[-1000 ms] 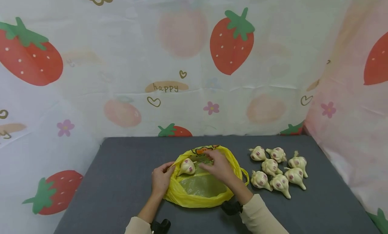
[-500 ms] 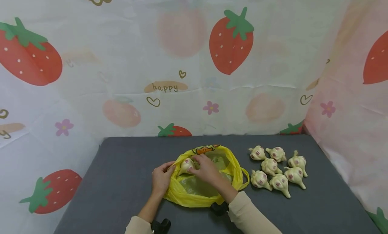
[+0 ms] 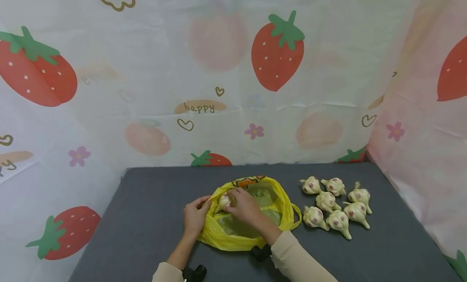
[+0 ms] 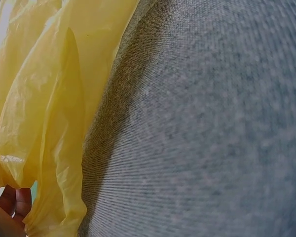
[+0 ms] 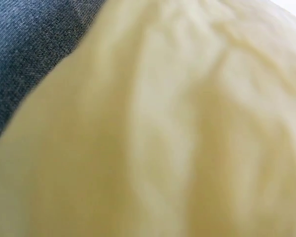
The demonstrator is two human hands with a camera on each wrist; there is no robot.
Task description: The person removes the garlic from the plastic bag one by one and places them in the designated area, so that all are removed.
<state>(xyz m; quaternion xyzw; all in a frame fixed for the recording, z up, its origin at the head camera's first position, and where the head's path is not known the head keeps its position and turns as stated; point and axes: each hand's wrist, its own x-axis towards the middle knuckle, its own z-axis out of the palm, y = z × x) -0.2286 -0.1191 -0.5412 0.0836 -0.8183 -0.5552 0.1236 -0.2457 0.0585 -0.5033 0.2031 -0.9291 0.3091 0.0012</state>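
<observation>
A yellow plastic bag (image 3: 237, 244) lies with its mouth spread wide in the middle of the table. At its left rim my left hand (image 3: 194, 219) pinches the plastic; in the left wrist view the fingers (image 4: 22, 201) show below a fold of the bag (image 4: 44, 108). Inside the bag's left side is a garlic bulb (image 3: 221, 203), pale with purplish patches. My right hand (image 3: 245, 207) reaches over the front rim and grips this bulb, covering part of it. Blurred yellow bag plastic (image 5: 153, 128) fills most of the right wrist view.
Several garlic bulbs (image 3: 338, 221) lie in a loose cluster on the dark grey table (image 3: 157, 196), right of the bag. A bag handle loop (image 3: 297, 215) sticks out toward them. A strawberry-patterned cloth (image 3: 219, 79) hangs behind the table.
My right hand has moved left and down inside the bag, from apart from the garlic bulb to gripping it. My left hand keeps its place at the rim.
</observation>
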